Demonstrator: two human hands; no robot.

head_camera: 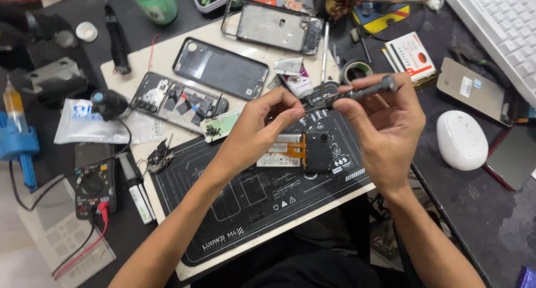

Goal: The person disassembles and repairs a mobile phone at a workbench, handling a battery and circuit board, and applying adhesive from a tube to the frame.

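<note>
The right hand (379, 134) was closed around a slim grey precision screwdriver (357, 91), held almost level at chest height, its tip pointing toward the middle of the frame. The left hand (262, 126) had its thumb and forefinger pinched together right at that tip, seemingly on the bit itself or on something tiny there; which of the two was too small to tell from where I stood. Holding the tool up off the bench like that looked, to my eye, like a way to bring the fine end close enough to see.

Directly beneath both hands, at the centre of the frame, lay the opened phone (304, 152), its orange flex cable and dark camera block facing up, flat on the black work mat (251, 210) so it would not slide.

Further out, parts were set aside in the upper middle: a dark back cover (220, 68), a bare metal frame (271, 25) above it, and another stripped phone body (178, 101) to the left. A roll of tape (356, 70) sat just above the right hand. A white mouse (461, 140) rested at the right, a multimeter (94, 187) with red and black leads at the lower left, and a green bottle (153, 2) at the top edge.
</note>
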